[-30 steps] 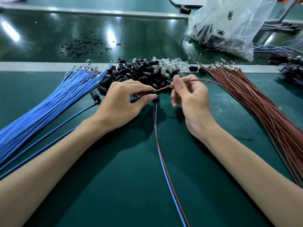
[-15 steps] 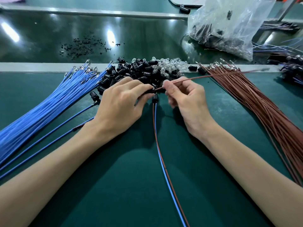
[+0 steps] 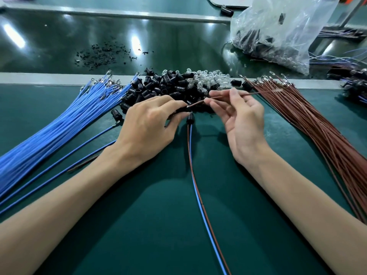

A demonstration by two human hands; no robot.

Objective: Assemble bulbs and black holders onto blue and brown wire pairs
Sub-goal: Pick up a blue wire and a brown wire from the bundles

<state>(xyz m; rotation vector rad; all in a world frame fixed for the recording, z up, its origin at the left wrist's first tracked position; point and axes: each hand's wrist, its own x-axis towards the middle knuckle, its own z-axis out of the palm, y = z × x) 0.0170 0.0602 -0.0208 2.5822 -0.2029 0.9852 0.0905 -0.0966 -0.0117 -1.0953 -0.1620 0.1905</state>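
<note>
Black plastic holders (image 3: 158,86) lie heaped at the far middle of the dark green counter (image 3: 139,225), touching a heap of small clear glass bulbs (image 3: 206,80) just to their right. The left hand (image 3: 147,124) rests knuckles up in front of this heap. Its fingers (image 3: 176,105) are curled, and the thumb and forefinger tips pinch a single black holder (image 3: 183,110). A single brown wire (image 3: 258,93) leaves that holder and slants up to the right. It passes through the right hand (image 3: 242,124), whose thumb and forefinger pinch it close to the holder. The other right fingers (image 3: 236,100) are loosely spread and partly bent. The wire's far end looks blurred above the heads of the brown bundle.

Between the two hands a finished black holder (image 3: 190,118) lies on the counter just below the left fingertips. A paired blue and brown wire (image 3: 200,205) runs from it toward the near edge.

A thick bundle of blue wires (image 3: 59,124) with metal terminals fans out on the left. A few loose blue wires (image 3: 59,161) lie beside it and pass under the left forearm. A thick bundle of brown wires (image 3: 317,126) with metal terminals fans out on the right, beside the right forearm.

Beyond a pale grey strip (image 3: 39,78) lie scattered black scraps (image 3: 103,54). A crumpled clear plastic bag (image 3: 278,30) with dark parts inside sits at the far right. More wired dark parts (image 3: 355,86) lie at the right edge.
</note>
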